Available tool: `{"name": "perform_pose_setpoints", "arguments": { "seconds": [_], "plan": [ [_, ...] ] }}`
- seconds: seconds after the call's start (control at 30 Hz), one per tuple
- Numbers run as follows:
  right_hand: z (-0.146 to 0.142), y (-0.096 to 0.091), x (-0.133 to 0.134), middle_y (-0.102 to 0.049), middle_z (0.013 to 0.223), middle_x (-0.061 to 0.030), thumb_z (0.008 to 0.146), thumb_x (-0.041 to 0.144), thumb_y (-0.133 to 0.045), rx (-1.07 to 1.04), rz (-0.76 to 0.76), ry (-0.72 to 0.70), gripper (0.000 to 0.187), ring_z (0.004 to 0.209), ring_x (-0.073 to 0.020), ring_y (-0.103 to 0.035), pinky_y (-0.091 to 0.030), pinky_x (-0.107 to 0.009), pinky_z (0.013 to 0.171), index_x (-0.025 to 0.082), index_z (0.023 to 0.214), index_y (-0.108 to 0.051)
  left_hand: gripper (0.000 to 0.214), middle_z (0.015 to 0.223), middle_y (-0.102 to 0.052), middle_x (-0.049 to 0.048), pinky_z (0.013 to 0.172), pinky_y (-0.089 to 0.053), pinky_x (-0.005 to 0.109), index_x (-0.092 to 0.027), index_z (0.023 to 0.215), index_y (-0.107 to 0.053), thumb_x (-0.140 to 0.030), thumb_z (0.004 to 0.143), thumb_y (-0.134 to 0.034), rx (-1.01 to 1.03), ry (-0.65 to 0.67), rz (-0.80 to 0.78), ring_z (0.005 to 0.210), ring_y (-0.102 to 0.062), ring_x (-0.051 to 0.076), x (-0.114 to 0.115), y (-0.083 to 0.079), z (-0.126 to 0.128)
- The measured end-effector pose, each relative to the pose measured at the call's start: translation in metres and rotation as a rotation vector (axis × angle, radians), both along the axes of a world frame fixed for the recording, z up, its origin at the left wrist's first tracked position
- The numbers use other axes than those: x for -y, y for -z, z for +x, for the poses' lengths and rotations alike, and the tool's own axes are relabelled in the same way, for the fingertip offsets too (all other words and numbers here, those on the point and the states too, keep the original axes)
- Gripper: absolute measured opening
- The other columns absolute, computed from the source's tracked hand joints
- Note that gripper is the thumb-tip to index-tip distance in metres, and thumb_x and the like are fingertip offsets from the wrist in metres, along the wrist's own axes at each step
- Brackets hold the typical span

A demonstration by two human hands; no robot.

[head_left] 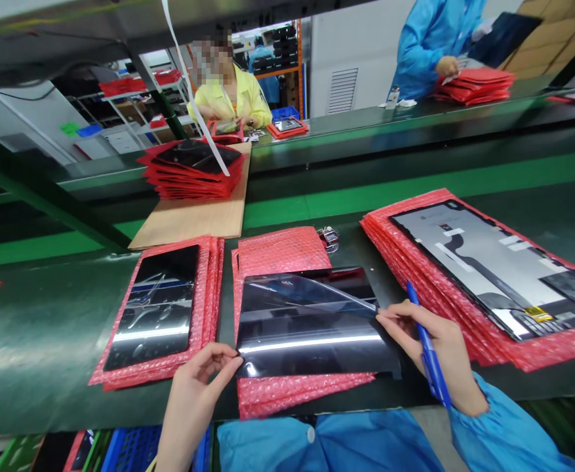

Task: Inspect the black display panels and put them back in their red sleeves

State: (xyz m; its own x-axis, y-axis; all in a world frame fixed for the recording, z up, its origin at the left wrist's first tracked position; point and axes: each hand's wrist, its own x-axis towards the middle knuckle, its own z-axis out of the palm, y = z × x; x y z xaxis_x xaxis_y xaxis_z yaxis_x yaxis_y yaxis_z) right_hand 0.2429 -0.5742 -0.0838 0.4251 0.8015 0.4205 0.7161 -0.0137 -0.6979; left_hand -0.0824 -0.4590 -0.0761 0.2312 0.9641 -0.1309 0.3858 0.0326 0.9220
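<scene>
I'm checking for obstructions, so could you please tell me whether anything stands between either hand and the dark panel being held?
Nothing visible does: the left hand and right hand touch the dark panel at its edges; the blue pen lies clear.

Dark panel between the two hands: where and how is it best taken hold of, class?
Probably pinch the dark panel at its short edges, from left and right, where the left hand and right hand are: it looks thin and flat, its glossy face offering little grip.
</scene>
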Motion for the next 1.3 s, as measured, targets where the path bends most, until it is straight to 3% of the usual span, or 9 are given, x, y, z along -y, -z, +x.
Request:
{"name": "perform_pose_setpoints", "arguments": {
  "seconds": [0.47, 1.13, 1.3],
  "plan": [
    [0.0006, 0.004, 0.0008, -0.067, 0.073, 0.0005, 0.081, 0.023, -0.068, 0.048, 0.036, -0.011, 0.003, 0.059, -0.0126, -0.06, -0.048, -0.024, 0.058, 0.022, 0.084, -0.066, 0.024, 0.065, -0.066, 0.0014, 0.063, -0.052, 0.02, -0.017, 0.074, -0.066, -0.036, 0.063, -0.076, 0.008, -0.055, 0.006, 0.064, -0.064, 0.015, 0.0036, -0.0036, 0.0047],
    [0.0015, 0.0059, 0.0014, -0.061, 0.067, 0.002, 0.083, 0.027, -0.066, 0.017, -0.004, -0.016, 0.005, 0.057, -0.0121, -0.056, -0.045, -0.024, 0.056, 0.022, 0.084, -0.065, 0.027, 0.068, -0.064, 0.0018, 0.066, -0.052, 0.022, -0.016, 0.08, -0.064, -0.037, 0.067, -0.074, -0.002, -0.031, -0.009, 0.067, -0.062, 0.015, 0.0022, 0.0014, 0.0021],
    [0.0019, 0.0062, 0.0018, -0.056, 0.063, 0.0038, 0.084, 0.031, -0.064, 0.007, -0.029, 0.006, 0.015, 0.053, -0.0113, -0.053, -0.045, -0.023, 0.054, 0.022, 0.096, -0.063, 0.036, 0.079, -0.061, 0.0013, 0.067, -0.052, 0.024, -0.017, 0.1, -0.063, -0.032, 0.069, -0.072, 0.07, -0.038, 0.029, 0.071, -0.061, 0.014, 0.0034, 0.0009, 0.0046]
  ]
}}
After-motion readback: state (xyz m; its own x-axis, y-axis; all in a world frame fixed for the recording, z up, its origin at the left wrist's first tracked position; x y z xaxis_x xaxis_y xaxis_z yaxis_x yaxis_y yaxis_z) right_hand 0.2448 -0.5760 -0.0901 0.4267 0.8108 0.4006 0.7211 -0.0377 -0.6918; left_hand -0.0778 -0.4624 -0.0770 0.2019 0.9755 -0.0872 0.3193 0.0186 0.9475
